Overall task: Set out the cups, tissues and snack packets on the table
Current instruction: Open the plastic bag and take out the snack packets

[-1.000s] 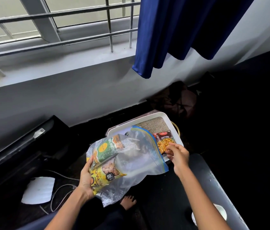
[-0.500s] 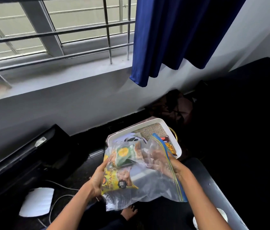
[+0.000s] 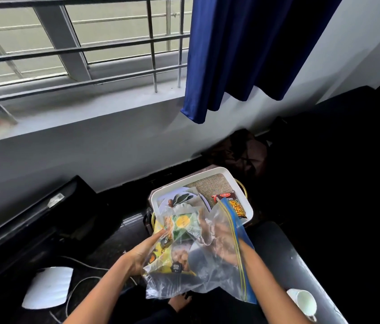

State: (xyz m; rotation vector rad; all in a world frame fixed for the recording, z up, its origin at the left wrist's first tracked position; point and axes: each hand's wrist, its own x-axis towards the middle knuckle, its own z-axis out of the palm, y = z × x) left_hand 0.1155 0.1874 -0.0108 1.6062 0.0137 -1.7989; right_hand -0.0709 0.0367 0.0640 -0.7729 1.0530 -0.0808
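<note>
The step in hand is judged to be the emptying of the clear zip bag (image 3: 198, 272), which is held up just in front of the white tray (image 3: 247, 206). The bag is supported from outside by the left hand (image 3: 141, 252), its fingers lying fairly straight along the bag's side against the yellow snack packet (image 3: 172, 260) within. The right hand (image 3: 221, 239) has been put inside the bag through its blue-edged mouth; it is seen only blurred through the plastic, and whether anything is gripped by it cannot be told. A green snack packet (image 3: 183, 224) lies inside the bag above the yellow one, nearer the tray. One red snack packet (image 3: 232, 203) is already laid on the tray, beside a leaf-printed paper item (image 3: 179, 198), possibly tissues. A white cup (image 3: 304, 304) lies tipped on the grey surface well to the right of the bag.

Next, a packet is to be gripped inside the bag, drawn out through the mouth without snagging the plastic, and set down on the tray.
</note>
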